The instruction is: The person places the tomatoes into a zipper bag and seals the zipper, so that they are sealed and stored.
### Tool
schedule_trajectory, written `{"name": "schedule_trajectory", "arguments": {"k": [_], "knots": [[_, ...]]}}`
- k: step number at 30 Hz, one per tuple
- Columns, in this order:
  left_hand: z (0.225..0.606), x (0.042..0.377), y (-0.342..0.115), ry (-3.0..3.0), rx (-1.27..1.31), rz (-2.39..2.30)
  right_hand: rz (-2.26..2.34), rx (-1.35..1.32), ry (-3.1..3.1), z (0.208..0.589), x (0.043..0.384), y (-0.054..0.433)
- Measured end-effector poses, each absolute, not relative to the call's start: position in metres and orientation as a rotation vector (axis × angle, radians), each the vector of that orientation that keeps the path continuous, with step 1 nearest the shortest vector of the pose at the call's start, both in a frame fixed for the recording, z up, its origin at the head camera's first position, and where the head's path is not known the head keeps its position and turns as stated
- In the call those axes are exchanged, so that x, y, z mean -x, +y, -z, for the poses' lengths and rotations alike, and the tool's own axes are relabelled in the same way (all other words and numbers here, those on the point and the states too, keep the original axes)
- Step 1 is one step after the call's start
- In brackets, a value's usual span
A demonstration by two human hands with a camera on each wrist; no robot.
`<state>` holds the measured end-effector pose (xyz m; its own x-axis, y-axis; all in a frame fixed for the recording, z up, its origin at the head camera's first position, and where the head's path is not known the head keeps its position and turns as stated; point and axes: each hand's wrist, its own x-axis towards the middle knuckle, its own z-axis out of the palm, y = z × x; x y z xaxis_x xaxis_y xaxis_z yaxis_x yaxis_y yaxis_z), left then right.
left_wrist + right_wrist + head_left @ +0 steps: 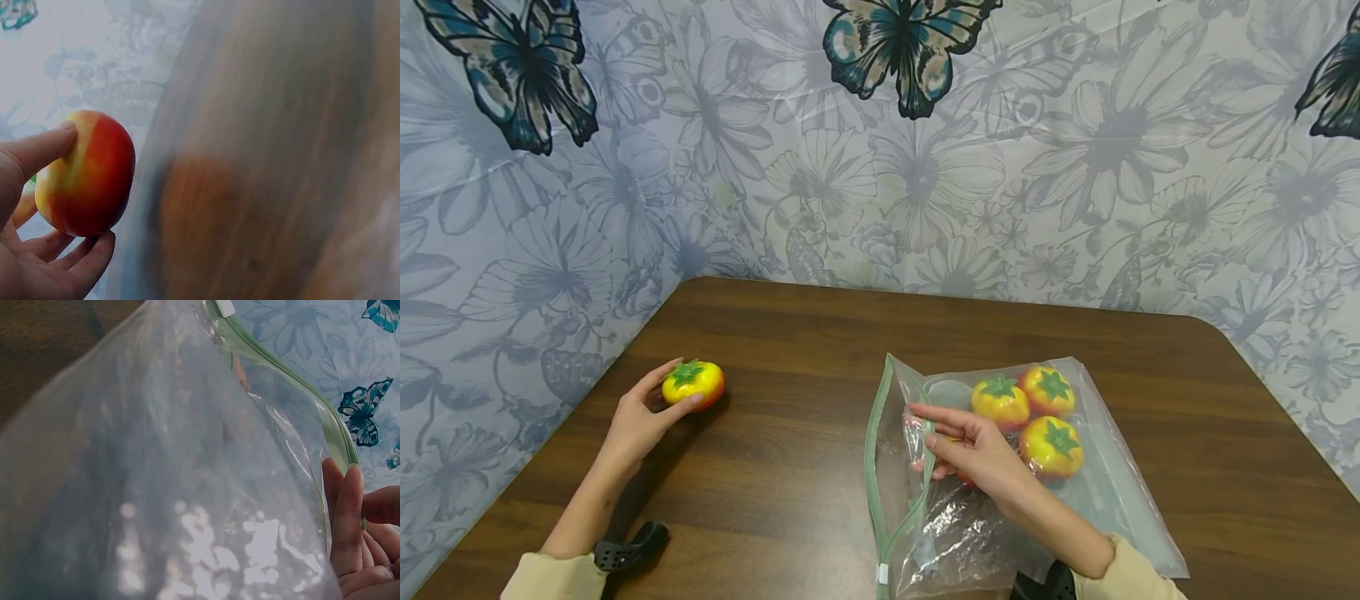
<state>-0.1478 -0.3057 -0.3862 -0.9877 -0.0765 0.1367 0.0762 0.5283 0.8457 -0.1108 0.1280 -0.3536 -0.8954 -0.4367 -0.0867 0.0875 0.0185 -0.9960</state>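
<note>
On the left, my left hand [643, 411] grips a glossy yellow-and-red tomato [693, 385] with a green leafy top. The left wrist view shows thumb and fingers round this tomato [87, 175], which looks raised off the table. My right hand [973, 450] pinches the green-edged mouth of a clear zip bag [1120, 467]. In the right wrist view, the fingers [347, 519] hold the bag's green rim [300, 381], and the mouth stands partly apart. Several similar tomatoes [1051, 447] lie in the bag; at least one is partly hidden behind the right hand.
The brown wooden table [790, 467] runs back to a wall covering [730, 167] with flowers and butterflies. A white slider [882, 573] sits at the near end of the bag's green zip. Dark straps [631, 547] circle both wrists.
</note>
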Motion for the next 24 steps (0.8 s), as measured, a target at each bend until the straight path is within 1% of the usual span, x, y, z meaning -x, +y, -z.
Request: {"name": "schedule_trajectory", "arguments": {"k": [24], "knots": [[0.37,0.14,-0.241,-2.525,0.301,1.691,1.94,0.365,1.929,0.353,0.112,0.128]]}}
